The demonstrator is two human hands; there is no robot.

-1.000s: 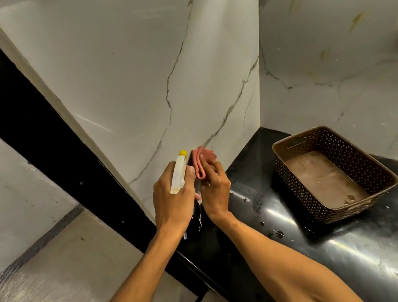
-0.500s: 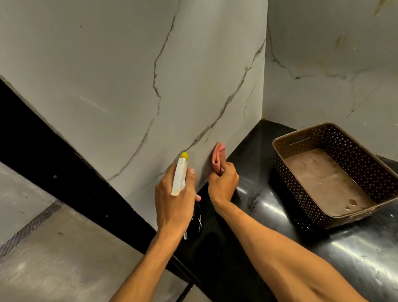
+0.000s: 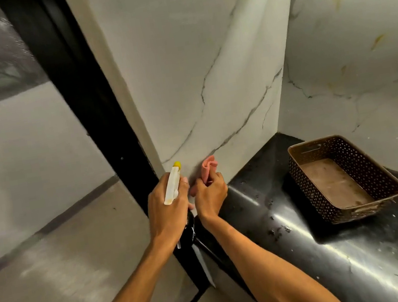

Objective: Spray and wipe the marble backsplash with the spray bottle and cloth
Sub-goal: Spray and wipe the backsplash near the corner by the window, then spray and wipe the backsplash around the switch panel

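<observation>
— Pale, grey-veined marble backsplash climbs from a glossy black counter into a corner; a brown perforated basket sits on the counter, well apart from the hands.

— Where are the bottle and cloth?

— Both low down by the panel's left edge, just above the counter line; the left hand is wrapped round the neck of the spray bottle, whose white trigger head and yellow nozzle poke out above the knuckles, aimed at the stone; the dark body hangs below the palm. The right hand has its fingers curled tight round the pink cloth; a bunched wad sticks up out of the fist and seems pressed to the marble.

— How will they handle?

— I'd judge the cloth soft, light and limp; it takes whatever shape the fist gives it, so a bunched hold means a small contact patch; spread flat under the palm it would cover more stone. The bottle looks like rigid plastic; its weight depends on the fill, which I cannot see; the neck under the trigger is the natural hold, with a finger free for the lever; wet plastic could turn slippery.

— And the marble?

— Hard, smooth, fixed; it should take firm pressure; runoff would likely drip onto the counter.
</observation>
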